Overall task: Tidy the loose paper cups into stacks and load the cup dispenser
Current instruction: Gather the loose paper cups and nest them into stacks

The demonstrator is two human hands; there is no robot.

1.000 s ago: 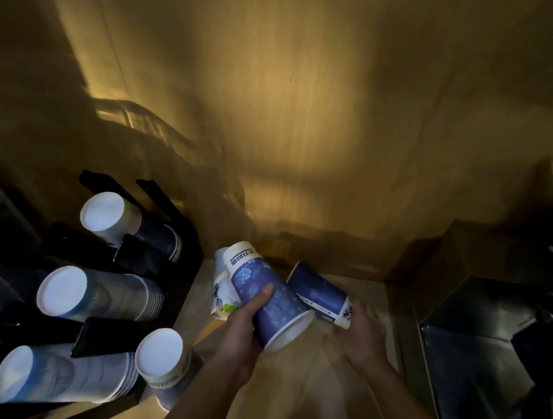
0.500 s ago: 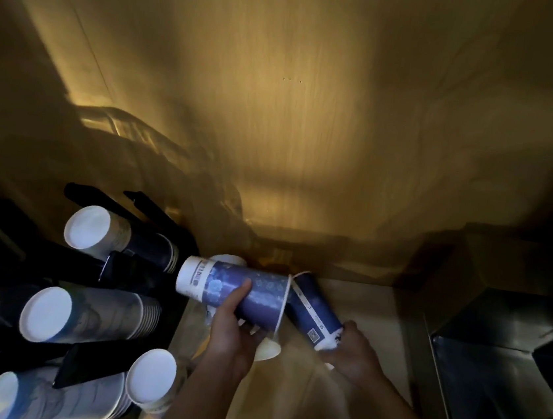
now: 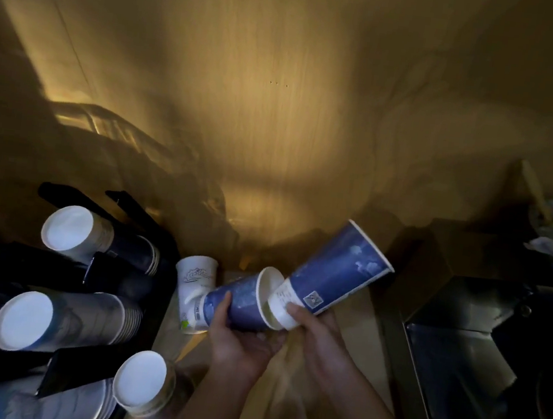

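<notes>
The black multi-slot cup dispenser (image 3: 54, 273) at the left already holds several sideways stacks of paper cups, well apart from the nesting going on over the pale wooden counter (image 3: 351, 324). There the right hand (image 3: 319, 334), fingers clamped on the white base of a tall dark-blue paper cup (image 3: 337, 271), feeds it into the mouth of a second blue paper cup (image 3: 240, 305), which the left hand (image 3: 239, 339) grips around its body. Entering tilted, the base could catch the rim and crumple it, or an elbow might topple the small white printed paper cup (image 3: 194, 286) just beside them.
</notes>
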